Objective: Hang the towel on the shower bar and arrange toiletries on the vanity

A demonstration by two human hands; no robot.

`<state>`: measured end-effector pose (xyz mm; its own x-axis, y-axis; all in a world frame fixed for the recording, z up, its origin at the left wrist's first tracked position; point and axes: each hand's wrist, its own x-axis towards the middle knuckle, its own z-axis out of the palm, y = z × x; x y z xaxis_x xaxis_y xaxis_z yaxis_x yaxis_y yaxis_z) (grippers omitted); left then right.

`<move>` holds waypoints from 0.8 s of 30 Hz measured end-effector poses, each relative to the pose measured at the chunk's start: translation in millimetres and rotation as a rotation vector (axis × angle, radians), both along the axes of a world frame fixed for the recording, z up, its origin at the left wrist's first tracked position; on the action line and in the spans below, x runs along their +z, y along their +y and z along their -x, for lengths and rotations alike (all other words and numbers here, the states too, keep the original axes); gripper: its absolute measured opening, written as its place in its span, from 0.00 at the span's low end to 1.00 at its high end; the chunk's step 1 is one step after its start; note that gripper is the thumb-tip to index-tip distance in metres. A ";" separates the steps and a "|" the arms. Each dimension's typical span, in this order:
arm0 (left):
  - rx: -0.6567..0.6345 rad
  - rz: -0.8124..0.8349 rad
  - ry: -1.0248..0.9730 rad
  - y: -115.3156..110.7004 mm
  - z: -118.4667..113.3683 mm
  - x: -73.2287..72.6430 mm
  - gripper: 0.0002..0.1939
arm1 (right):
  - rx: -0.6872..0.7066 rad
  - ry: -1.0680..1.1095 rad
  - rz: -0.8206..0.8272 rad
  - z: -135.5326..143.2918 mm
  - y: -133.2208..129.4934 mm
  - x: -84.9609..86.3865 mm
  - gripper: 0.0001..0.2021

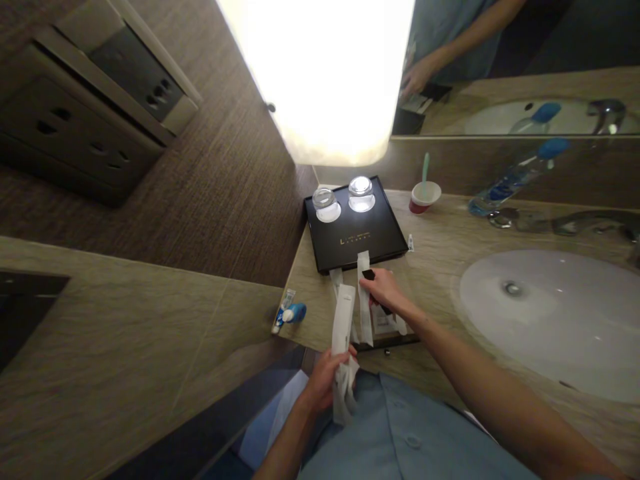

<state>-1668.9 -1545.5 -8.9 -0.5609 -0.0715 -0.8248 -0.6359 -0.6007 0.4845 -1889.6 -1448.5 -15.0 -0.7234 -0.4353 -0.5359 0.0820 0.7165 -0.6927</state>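
— What have you got in your left hand (325, 377)?

— Your left hand is closed round a bunch of white paper-wrapped packets (343, 340). You hold them upright just past the near edge of the counter (440, 267), close to your shirt (400, 433); the longest one stands up above your fingers and the loose ends hang below your palm.

— And the right?

— Your right hand (384, 290) lies flat-ish over the counter, fingers curled down onto a small dark item (369, 274) — pinched at the fingertips, as far as can be seen; what it is I cannot tell. It sits just off the near edge of the black tray (370, 243). Under and beside that hand lie more white packets (364, 303), one of them lapping up onto the tray's near edge.

— So how do the two lots lie to each other?

— The held bunch is just left of your right hand and nearer to you; the loose ones lie between the tray and the counter's near edge, beside a thin dark strip (390, 343).

— What else is about?

— Two upturned glasses (343, 197) at the tray's far edge, a red cup (424, 197) by the wall, a water bottle (515, 177) lying behind the basin (550, 313), and a small blue-capped tube (287, 315) at the counter's left corner.
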 end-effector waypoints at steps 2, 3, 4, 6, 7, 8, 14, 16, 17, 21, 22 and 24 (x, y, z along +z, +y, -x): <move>0.043 0.018 0.010 -0.8 -4.8 1.7 0.22 | 0.077 0.102 -0.081 2.3 -2.0 -3.5 0.08; 0.068 0.027 0.019 -1.4 -5.1 2.4 0.24 | 0.115 0.148 -0.120 0.6 -5.1 -5.2 0.08; 0.087 0.034 0.030 -2.1 -4.2 2.8 0.26 | 0.148 0.189 -0.160 -2.7 -9.3 -6.9 0.08; 0.123 0.050 0.041 -3.8 -0.1 2.6 0.30 | 0.190 0.253 -0.238 -12.4 -19.9 -9.8 0.11; 0.139 0.054 0.044 -4.9 2.2 1.9 0.31 | 0.207 0.279 -0.266 -18.1 -25.1 -11.0 0.13; 0.155 0.053 0.048 -6.1 4.3 0.9 0.31 | 0.225 0.303 -0.284 -23.9 -29.7 -12.1 0.15; 0.202 0.026 0.077 -14.7 5.8 -6.8 0.29 | 0.376 0.304 -0.221 -50.1 -25.1 -22.1 0.13; 0.192 0.019 0.076 -15.4 6.1 -8.1 0.30 | 0.395 0.236 -0.164 -53.5 -14.2 -24.2 0.08; 0.177 0.010 0.077 -14.4 7.0 -8.2 0.30 | 0.382 0.205 -0.134 -54.2 -8.8 -23.8 0.07; 0.020 -0.057 0.099 -0.1 15.1 -5.8 0.28 | 0.170 0.012 0.047 -49.4 7.0 -14.3 0.20; -0.026 -0.071 0.108 5.0 17.1 -5.3 0.28 | 0.084 -0.099 0.132 -45.7 9.6 -12.0 0.19; -0.086 -0.071 0.104 13.5 19.2 -5.7 0.30 | -0.091 -0.287 0.287 -34.5 14.5 -10.4 0.16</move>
